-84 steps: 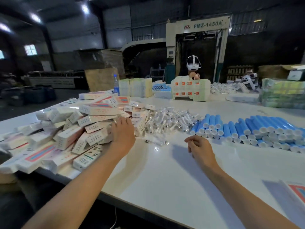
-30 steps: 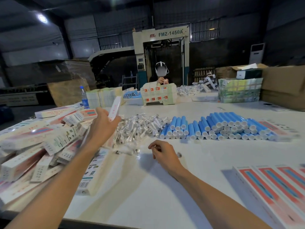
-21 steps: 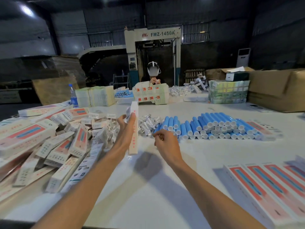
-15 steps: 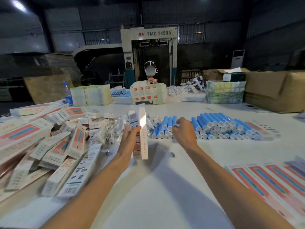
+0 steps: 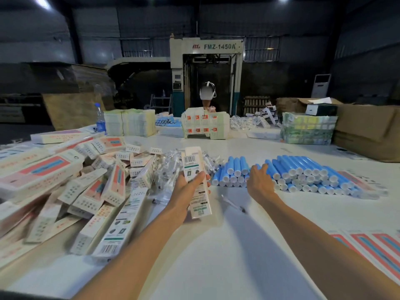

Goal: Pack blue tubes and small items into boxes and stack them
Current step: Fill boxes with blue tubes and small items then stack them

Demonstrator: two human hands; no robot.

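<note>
My left hand [image 5: 187, 188] grips a long white box [image 5: 194, 169] with a barcode, held upright over the table's middle. My right hand [image 5: 259, 180] reaches into the pile of blue tubes [image 5: 298, 174] with white caps, its fingers spread on the tubes at the pile's left part. Whether the fingers close round a tube is hidden. A heap of small clear-wrapped items [image 5: 171, 167] lies just behind the box. Many more long boxes [image 5: 71, 187] are heaped on the left.
The white table [image 5: 216, 252] stretches out in front of me. Flat red-and-blue boxes [image 5: 372, 247] lie at the right front. A person sits across the table behind stacked cartons [image 5: 205, 126]. A cardboard carton [image 5: 368, 128] and green bundles [image 5: 307, 131] stand far right. A blue bottle [image 5: 100, 120] stands far left.
My left hand lifted a box from the left heap and brought it to the middle. My right hand moved from the table forward onto the blue tubes.
</note>
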